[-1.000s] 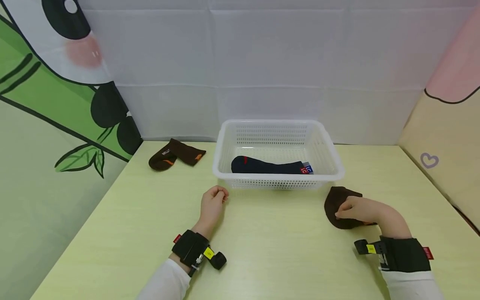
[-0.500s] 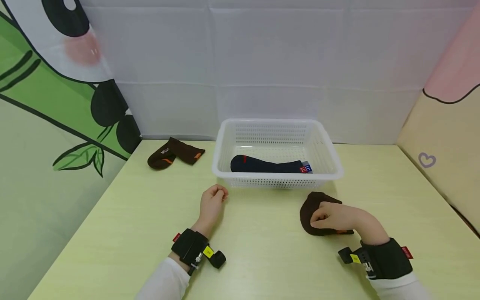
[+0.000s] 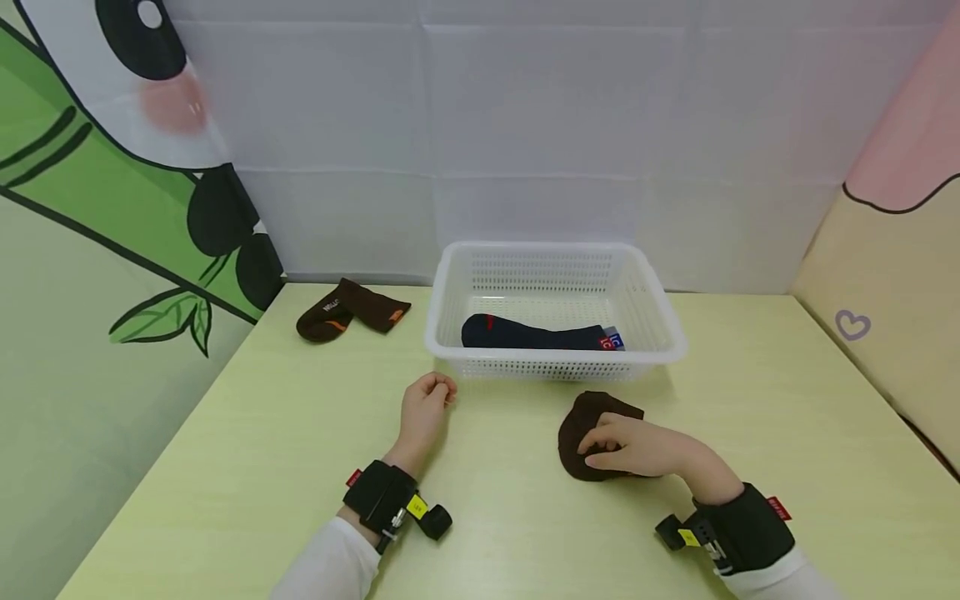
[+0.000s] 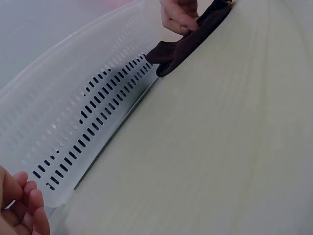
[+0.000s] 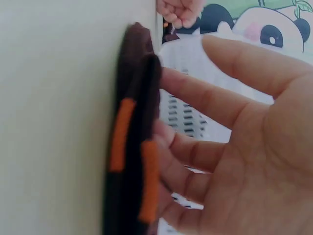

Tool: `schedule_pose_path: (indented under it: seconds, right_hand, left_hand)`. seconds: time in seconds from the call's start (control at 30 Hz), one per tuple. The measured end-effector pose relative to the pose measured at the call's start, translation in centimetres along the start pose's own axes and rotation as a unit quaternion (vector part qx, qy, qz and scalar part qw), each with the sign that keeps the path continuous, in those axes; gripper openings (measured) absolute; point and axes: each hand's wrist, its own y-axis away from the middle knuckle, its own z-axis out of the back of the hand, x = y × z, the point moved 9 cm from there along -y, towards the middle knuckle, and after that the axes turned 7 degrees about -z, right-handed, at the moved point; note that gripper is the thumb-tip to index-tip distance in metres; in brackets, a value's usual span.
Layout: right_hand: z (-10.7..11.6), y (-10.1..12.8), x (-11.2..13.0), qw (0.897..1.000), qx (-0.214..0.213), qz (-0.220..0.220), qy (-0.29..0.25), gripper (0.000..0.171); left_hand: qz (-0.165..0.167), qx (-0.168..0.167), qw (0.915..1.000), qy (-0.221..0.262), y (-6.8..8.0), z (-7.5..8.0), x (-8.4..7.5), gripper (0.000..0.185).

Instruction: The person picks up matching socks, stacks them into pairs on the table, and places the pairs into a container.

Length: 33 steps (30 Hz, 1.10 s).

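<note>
Just behind: one white basket [image 3: 660,321] holding one navy sock [image 3: 536,334]. Far left: one more brown sock [image 3: 351,308]. Three socks in all. Folded brown sock [image 3: 583,425] flat on table [image 3: 225,467], long axis unclear, pressed under right hand [image 3: 637,446], fingers fairly straight. Left hand [image 3: 423,408] loosely curled, empty.
</note>
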Motion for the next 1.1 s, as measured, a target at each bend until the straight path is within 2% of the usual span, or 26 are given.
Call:
schedule_pose_path:
  seconds: [0.2,0.5,0.73,0.83,0.97,1.1]
  right_hand:
    - [-1.3,-0.9,0.2,0.998,0.007,0.008,-0.059,0.025]
    - [-2.1,-1.8,0.5,0.996,-0.002,0.016,-0.093,0.027]
    - [-2.5,-2.4,1.0,0.988,-0.014,0.036,-0.152,0.026]
    - [-2.5,-2.6,0.9,0.982,-0.022,0.036,-0.183,0.024]
    - [-1.8,-2.8,0.7,0.979,-0.041,0.037,-0.197,0.024]
    - [-0.2,-2.6,0.0,0.978,-0.079,0.017,-0.193,0.025]
  left_hand:
    - [-0.002,0.004,1.0000,-0.003,0.2,-0.2,0.0,0.019]
    - [-0.012,0.022,0.9995,-0.017,0.6,-0.8,-0.1,0.018]
    - [-0.015,0.014,0.9995,-0.023,0.7,-1.3,-0.3,0.018]
    - [-0.027,0.033,0.9987,-0.029,1.0,-2.6,-0.7,0.019]
    - [-0.042,0.080,0.9951,-0.040,1.6,-4.5,-1.1,0.019]
    - [-0.053,0.101,0.9924,-0.046,2.1,-5.2,-1.2,0.018]
